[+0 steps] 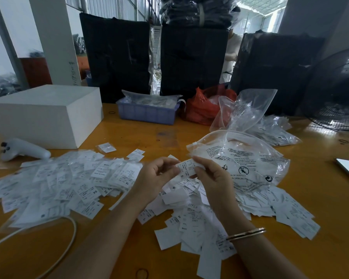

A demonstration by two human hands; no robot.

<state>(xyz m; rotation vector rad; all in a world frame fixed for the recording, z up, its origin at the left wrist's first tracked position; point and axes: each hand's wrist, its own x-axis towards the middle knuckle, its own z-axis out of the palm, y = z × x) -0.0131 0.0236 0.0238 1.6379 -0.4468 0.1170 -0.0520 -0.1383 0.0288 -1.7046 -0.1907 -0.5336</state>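
Here, at the far left of the yellow bench (pixel 141 135), a white handheld scanner (pixel 22 151) lies on its side just in front of a white box (pixel 46 115), and its cable (pixel 69 236) loops along the near edge. To the right of the scanner, a wide heap of bagged tags (pixel 65 178) spreads over the bench (sizes XXL, XL and XS can be read on some).

Farther off, near the middle, a blue tray (pixel 147 114) stands against tall black-wrapped bundles (pixel 117 55).

In the centre, raised a little above the bench, the left hand (pixel 155 178) has its fingers curled and pinches the left end of a white label (pixel 186 168). The right hand (pixel 212 178) pinches the label's other end between thumb and fingers, so the label hangs between the two hands, printed face up, with an S near its lower edge. A thin bangle (pixel 246 234) sits on the right wrist.

Under and near the hands lies a loose heap of labels (pixel 199 220), which reaches to the right. Just right of the hands a clear printed bag (pixel 248 164) rests on this heap. Behind it sit a red bag (pixel 201 109) and more clear bags (pixel 250 109), and a black fan grille (pixel 334 97) stands at the far right.
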